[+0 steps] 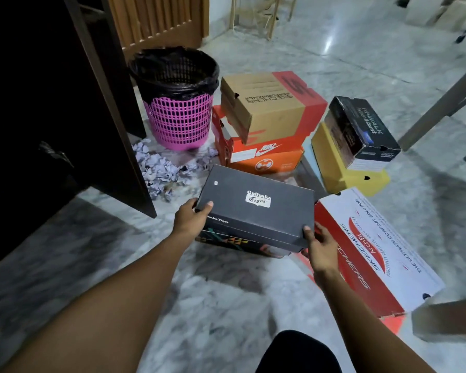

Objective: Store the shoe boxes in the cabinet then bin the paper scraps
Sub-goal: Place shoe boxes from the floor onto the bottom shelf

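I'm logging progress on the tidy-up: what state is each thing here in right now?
Onitsuka Tiger box: lid shut, held at both ends.
Left hand: gripping the box's left end.
Right hand: gripping its right end.
Skechers Performance box: closed, atop the Nike box.
GOwalk box: closed, tilted on the yellow box.
Skechers Arch Fit box: closed, on the floor.
Cabinet door: open.
Pink bin: upright, black-lined.
Paper scraps: crumpled, on the floor.

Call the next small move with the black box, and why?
Probably swing the black box left toward the open cabinet door. Both hands, left hand and right hand, already grip its near corners, and it seems lifted off the floor, with other boxes still waiting behind.
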